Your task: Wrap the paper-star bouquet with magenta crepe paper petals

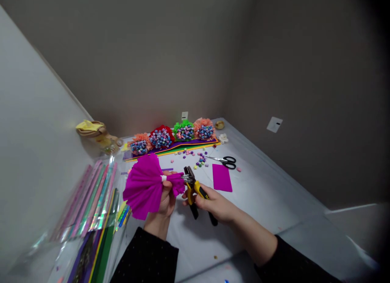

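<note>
My left hand (166,201) is closed around the pinched middle of a magenta crepe-paper fan (144,185), which is bound by a white tie and has a short tuft sticking out to the right. My right hand (213,201) grips yellow-and-black pliers (193,187). The jaws of the pliers point up and left and meet thin wire at the tuft's end.
A magenta paper rectangle (222,178) and black-handled scissors (227,161) lie on the white table beyond my hands. Several paper flowers filled with small beads (175,133) stand in a row at the back. Packs of coloured strips (91,201) lie at the left, loose beads in between.
</note>
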A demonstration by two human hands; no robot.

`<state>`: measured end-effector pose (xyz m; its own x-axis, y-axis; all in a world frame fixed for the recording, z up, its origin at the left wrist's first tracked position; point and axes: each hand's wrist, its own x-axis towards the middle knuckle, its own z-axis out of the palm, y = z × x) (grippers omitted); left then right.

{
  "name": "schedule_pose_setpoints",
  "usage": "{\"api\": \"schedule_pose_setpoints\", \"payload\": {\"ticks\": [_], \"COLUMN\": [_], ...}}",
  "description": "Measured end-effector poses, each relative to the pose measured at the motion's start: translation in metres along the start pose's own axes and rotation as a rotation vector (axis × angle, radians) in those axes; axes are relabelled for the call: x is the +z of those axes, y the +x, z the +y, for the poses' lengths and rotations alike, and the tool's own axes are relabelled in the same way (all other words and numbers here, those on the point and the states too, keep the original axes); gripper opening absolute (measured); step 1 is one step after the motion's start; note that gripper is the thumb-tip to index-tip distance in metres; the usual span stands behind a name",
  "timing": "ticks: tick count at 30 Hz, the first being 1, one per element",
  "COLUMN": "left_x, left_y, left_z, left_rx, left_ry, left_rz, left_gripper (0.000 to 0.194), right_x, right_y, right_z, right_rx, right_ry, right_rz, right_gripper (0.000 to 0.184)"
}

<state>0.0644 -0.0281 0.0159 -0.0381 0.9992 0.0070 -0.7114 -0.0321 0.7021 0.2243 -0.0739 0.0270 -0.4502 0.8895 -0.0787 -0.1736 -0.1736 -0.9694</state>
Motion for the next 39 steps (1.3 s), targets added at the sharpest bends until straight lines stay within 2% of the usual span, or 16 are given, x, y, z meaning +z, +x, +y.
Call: {"api": "schedule_pose_setpoints", "payload": {"ticks": [10,14,19,25,28,31,36,39], "left_x": [0.001,0.0,0.0,-0.002,-0.003,-0.001,0.003,0.002], "left_y": [0.004,0.002,-0.004,-0.003,-0.002,-0.002,-0.005,-0.007], "left_z": [0.0,0.0,-0.005,-0.011,-0.013,-0.014,-0.021,-0.035], "left_rx": [0.058,-0.003,-0.121,-0.118,-0.125,-0.157,-0.262,-0.345], "left_ry": [0.027,0.013,0.014,0.027,0.088,0.134,0.314,0.43], "left_rz": [0.047,0.052,-0.05,-0.053,-0.11,-0.197,-0.327,-0.37], "left_gripper": [0.043,0.045,0.043,0.046,0.051,0.056,0.078,0.076], "right_x": [-0.001,0.0,0.007,0.009,0.006,0.001,-0.01,-0.017], "right_y": [0.004,0.005,0.008,0.009,0.013,0.022,0.048,0.058], "right_z": [0.001,0.003,0.009,0.013,0.01,0.007,0.009,0.012], "right_rx": [0.043,0.031,0.045,-0.009,-0.022,-0.032,-0.03,0.033], "right_ry": [-0.021,-0.006,-0.058,-0.106,-0.122,-0.167,-0.273,-0.332], "right_rz": [0.035,0.044,0.116,0.23,0.269,0.31,0.44,0.521], "right_gripper": [0.054,0.05,0.051,0.041,0.037,0.034,0.027,0.023]}}
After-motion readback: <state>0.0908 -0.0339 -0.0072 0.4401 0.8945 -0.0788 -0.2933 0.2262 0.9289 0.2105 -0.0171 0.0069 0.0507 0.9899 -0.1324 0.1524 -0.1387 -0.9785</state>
